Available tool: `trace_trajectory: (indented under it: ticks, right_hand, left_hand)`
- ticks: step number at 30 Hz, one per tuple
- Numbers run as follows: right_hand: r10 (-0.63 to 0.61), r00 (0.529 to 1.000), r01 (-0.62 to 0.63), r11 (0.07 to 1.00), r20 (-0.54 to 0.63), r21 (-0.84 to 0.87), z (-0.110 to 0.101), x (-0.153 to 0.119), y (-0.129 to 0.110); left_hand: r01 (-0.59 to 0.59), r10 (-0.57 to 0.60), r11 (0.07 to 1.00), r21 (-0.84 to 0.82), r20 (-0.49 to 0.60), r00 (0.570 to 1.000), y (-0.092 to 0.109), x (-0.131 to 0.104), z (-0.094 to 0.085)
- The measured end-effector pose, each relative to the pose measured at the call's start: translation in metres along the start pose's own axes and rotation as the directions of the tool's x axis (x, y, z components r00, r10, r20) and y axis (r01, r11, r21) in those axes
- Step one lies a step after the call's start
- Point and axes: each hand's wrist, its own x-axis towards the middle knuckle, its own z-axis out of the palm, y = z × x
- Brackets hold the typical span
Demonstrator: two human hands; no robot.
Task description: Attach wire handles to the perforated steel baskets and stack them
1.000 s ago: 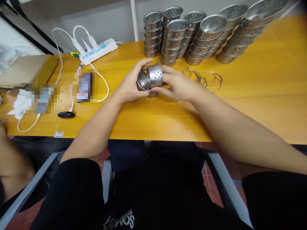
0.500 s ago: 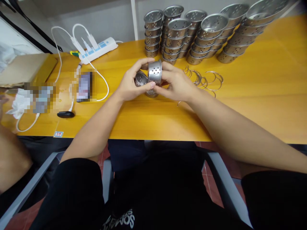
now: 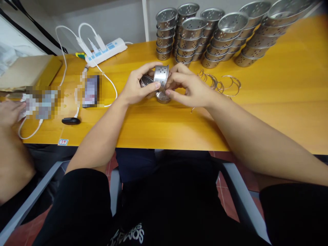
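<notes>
My left hand [image 3: 137, 85] is closed around a small perforated metal cup [image 3: 161, 76], which lies tilted on its side with its rim to the right. Just right of that rim is my right hand [image 3: 192, 87], fingers curled and thumb bent in; whether it pinches anything is too small to tell. Below the held cup, another metal cup [image 3: 163, 98] rests on the table. A further perforated metal cup [image 3: 146, 81] shows partly behind my left fingers. Several thin wire rings [image 3: 232, 85] lie right of my right hand.
Several stacks of perforated metal cups [image 3: 192, 42] stand along the back. Left of my arms are a phone [image 3: 91, 90], a power strip [image 3: 110, 51] with white cables and a black oval object [image 3: 71, 121]. Another person's hand [image 3: 10, 111] rests at the far left.
My right fingers have come off the cup's side and drawn to its rim. My left hand has shifted slightly left with the cup. The other person's hand has moved into view.
</notes>
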Motion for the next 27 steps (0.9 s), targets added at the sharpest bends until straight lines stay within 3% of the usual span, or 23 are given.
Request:
trace_trajectory:
  ticks: [6,14,21,23,27]
  right_hand:
    - [0.028,0.994,-0.032,0.999,-0.107,-0.033,0.001,0.0,0.006]
    - [0.034,0.993,-0.034,0.999,-0.116,0.003,0.004,0.004,0.014]
    - [0.027,0.995,-0.003,0.972,-0.101,0.234,0.003,0.003,0.014]
    - [0.009,0.99,0.02,0.98,-0.142,0.198,-0.001,0.002,0.021]
    - [-0.009,0.973,-0.015,0.995,-0.231,-0.1,-0.026,-0.005,0.053]
  left_hand:
    - [-0.019,0.018,1.0,-0.007,-0.005,1.0,0.003,-0.001,-0.003]
    - [0.004,-0.004,1.0,-0.002,-0.004,1.0,0.005,-0.001,-0.003]
    - [-0.048,0.049,0.999,-0.019,0.034,0.998,0.002,-0.001,-0.011]
    - [-0.056,0.056,0.998,0.007,-0.032,0.998,-0.006,-0.001,-0.016]
    - [0.022,-0.008,0.998,0.061,-0.218,0.976,-0.021,-0.004,-0.031]
